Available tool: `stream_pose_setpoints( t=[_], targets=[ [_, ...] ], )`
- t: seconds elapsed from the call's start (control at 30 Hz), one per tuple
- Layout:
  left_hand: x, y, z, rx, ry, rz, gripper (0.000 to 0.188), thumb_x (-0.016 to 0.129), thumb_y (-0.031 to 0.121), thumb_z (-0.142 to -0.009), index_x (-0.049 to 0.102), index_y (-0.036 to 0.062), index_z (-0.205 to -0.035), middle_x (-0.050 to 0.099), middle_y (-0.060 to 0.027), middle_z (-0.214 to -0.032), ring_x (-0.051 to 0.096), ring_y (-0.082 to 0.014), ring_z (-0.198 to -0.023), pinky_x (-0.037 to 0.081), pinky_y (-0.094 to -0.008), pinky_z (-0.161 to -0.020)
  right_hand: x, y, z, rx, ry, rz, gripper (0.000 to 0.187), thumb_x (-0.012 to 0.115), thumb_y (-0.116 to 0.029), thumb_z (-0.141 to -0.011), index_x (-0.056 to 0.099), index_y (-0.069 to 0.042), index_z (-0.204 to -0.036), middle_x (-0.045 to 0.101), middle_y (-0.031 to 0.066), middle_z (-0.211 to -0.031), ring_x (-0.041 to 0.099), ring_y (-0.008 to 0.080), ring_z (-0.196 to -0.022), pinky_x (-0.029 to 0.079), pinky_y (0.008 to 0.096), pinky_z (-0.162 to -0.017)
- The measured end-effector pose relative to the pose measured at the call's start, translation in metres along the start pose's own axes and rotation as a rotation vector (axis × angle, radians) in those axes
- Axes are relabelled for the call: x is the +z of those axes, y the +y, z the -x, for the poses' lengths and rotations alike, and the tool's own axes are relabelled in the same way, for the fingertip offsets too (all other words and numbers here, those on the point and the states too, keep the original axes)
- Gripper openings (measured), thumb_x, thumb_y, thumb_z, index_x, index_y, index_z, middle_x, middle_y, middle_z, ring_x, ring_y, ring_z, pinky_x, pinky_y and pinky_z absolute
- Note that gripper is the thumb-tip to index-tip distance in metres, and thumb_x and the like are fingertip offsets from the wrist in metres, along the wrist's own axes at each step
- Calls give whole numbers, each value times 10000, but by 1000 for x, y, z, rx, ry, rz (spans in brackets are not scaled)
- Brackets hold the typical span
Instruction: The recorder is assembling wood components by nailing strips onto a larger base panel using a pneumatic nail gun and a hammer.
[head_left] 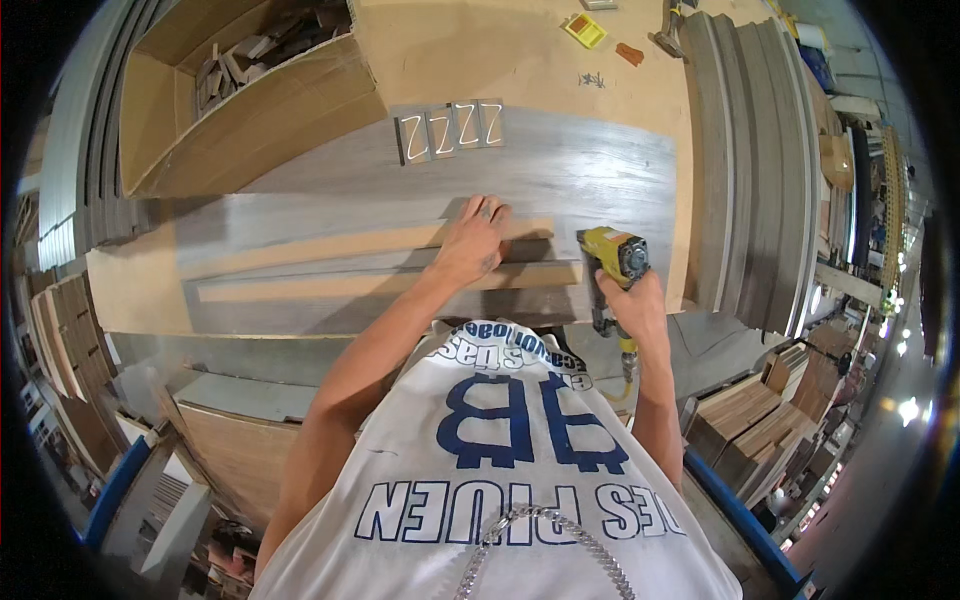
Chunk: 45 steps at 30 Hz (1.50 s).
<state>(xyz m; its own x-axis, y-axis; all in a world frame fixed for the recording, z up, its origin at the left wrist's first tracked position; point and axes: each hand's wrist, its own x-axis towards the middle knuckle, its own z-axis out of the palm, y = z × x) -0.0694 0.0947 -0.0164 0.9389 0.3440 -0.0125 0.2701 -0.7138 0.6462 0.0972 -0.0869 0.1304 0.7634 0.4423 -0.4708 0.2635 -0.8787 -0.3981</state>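
Note:
Two long wood strips with tan faces and grey edges, a far strip (340,247) and a near strip (400,284), lie side by side on a grey board (590,150). My left hand (472,240) grips the far strip near its right end, fingers curled over it. What lies under the palm is hidden. In my right hand (637,303) is a yellow and black air nail gun (615,252), its nose close to the strips' right ends and a hose fitting at its base. Beyond the strips sit several small wood blocks (440,132) with white zigzag glue lines.
At the far left stands a cardboard box (260,118) of wood offcuts. A yellow case (585,31), an orange scrap (629,54), loose nails (592,80) and a hammer (667,38) lie at the back. Stacked grey planks (745,170) border the right side.

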Motion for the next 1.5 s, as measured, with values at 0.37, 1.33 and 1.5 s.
stream_pose_setpoints(
  t=[0.37,1.33,1.5],
  targets=[
    [1,-3,0,-2,40,132,497,712,167,-803,543,-51,-1216,519,-185,-1203,438,-383,-1178,389,-460,-1024,39,-36,0,19,-244,-71,445,741,-330,-798,704,83,-960,705,289,-894,704,407,-900,539,423,-800],
    [8,-8,4,64,178,146,506,748,134,-737,574,-85,-1160,548,-172,-1148,477,-365,-1138,429,-461,-960,52,-48,-17,-11,-196,-46,537,746,-366,-774,662,156,-868,684,333,-861,694,449,-864,544,453,-779],
    [3,-5,4,62,175,119,503,747,120,-734,574,-83,-1160,552,-173,-1143,479,-367,-1136,435,-449,-943,51,-49,-18,-10,-207,-30,514,741,-358,-777,672,139,-888,689,322,-861,693,451,-874,541,457,-794]
  ],
)
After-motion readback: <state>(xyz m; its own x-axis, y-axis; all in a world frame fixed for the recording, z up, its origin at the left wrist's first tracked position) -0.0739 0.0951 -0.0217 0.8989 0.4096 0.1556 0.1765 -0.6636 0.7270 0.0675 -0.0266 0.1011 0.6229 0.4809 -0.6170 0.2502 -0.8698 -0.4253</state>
